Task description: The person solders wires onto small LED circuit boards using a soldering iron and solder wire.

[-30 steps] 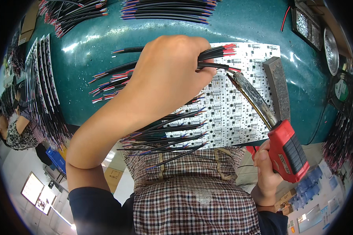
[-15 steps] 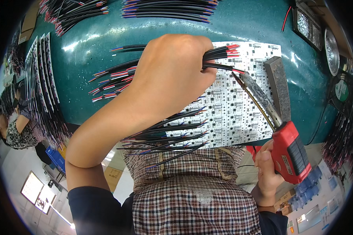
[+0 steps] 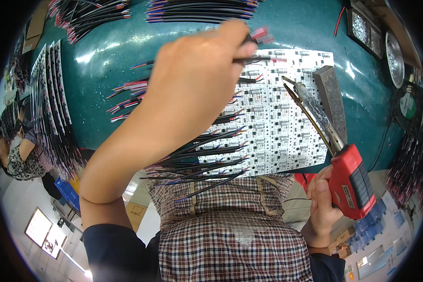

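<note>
My left hand (image 3: 192,80), blurred by motion, grips several black cables (image 3: 261,35) with red ends, above the far edge of a white circuit board panel (image 3: 277,122). One cable in it points right, apart from the bunch. Black cables (image 3: 216,162) lie in rows over the panel's left side, some hidden under my left forearm. My right hand (image 3: 322,202) is closed round the handle of a red soldering gun (image 3: 352,181). The gun's slender tip points up and left over the panel, apart from the cables in my left hand.
A grey metal block (image 3: 331,101) rests at the panel's right edge. Cable bundles (image 3: 199,11) lie at the table's far side. Panels with hanging cables (image 3: 51,103) stand left, near another person (image 3: 21,150). A metal tray (image 3: 362,26) and round dish (image 3: 395,58) sit far right.
My left hand has moved away toward the far side and slightly left with its cables, off the soldering tip. A cable end now shows on the panel below it. The gun has barely shifted.
</note>
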Available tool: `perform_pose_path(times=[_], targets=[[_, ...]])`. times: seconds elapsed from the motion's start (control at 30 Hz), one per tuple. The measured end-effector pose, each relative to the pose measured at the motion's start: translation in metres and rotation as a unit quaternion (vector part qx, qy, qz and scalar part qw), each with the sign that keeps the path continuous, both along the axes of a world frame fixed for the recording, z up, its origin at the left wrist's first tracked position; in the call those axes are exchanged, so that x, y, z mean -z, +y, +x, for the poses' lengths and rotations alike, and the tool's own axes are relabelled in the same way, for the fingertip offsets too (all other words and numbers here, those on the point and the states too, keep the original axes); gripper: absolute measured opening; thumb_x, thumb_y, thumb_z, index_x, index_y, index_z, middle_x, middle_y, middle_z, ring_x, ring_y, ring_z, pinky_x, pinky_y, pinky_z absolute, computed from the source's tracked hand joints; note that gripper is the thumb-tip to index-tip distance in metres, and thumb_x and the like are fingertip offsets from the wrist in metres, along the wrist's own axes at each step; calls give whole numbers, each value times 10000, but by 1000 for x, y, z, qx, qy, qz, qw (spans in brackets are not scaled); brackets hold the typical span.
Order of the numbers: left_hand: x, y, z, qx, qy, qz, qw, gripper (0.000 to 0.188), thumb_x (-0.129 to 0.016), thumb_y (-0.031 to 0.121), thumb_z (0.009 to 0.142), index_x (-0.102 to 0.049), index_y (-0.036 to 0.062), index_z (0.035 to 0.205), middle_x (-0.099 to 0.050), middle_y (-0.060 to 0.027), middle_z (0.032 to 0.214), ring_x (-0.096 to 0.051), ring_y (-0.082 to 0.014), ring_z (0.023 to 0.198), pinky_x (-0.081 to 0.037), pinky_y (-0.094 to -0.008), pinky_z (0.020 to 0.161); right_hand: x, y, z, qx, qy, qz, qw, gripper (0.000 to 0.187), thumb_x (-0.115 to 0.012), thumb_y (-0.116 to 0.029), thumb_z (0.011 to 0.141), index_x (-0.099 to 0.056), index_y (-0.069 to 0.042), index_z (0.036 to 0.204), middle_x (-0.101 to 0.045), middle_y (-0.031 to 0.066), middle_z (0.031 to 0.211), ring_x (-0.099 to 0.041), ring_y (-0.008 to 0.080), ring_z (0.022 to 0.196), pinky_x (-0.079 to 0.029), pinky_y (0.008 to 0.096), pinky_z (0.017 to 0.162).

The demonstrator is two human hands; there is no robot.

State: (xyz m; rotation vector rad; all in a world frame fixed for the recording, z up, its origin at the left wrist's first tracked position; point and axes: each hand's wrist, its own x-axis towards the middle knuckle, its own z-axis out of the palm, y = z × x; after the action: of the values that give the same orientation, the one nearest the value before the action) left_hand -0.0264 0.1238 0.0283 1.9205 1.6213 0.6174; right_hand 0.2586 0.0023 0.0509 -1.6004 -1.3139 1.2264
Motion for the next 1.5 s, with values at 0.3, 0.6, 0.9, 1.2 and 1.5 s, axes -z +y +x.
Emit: perform_pose_path(times=[0.3,0.6,0.9,1.2,1.5], targets=[[-32,-14,1,-13,86,4,996,274,-521,-83,871,-628,-19,1115,-718,-100,887,-652,-195,689,-509,-322,626,-3,0,-9,31,25,-10,999,124,-603,-20,918,-528,43,993,-493,61,725,-368,59,460,-332,229,416],[-4,-31,14,-11,-2,-122,993,181,-698,119,911,-602,-2,1005,-661,-122,719,-646,-276,596,-485,-368,576,-2,-6,-3,-6,-6,-11,1000,207,-598,-6,912,-549,82,1093,-518,58,717,-423,67,480,-360,227,443],[4,-32,17,-14,53,-78,995,243,-771,160,822,-615,17,941,-703,-126,759,-659,-289,603,-498,-355,581,-4,-8,1,-49,-73,-53,995,201,-642,4,882,-608,46,1076,-588,63,751,-500,77,546,-402,237,496],[8,-33,20,-20,70,-52,996,267,-793,198,832,-596,28,892,-655,-135,678,-650,-303,569,-482,-362,537,-3,-8,0,-52,-85,-53,994,183,-650,15,878,-601,25,1054,-592,55,783,-513,74,555,-424,234,503],[10,-34,20,-13,75,-30,997,282,-799,213,831,-593,26,878,-635,-143,657,-630,-319,550,-475,-376,526,-1,-6,7,-94,-102,-26,990,172,-643,7,884,-587,20,1047,-561,51,751,-498,81,553,-416,233,496]])
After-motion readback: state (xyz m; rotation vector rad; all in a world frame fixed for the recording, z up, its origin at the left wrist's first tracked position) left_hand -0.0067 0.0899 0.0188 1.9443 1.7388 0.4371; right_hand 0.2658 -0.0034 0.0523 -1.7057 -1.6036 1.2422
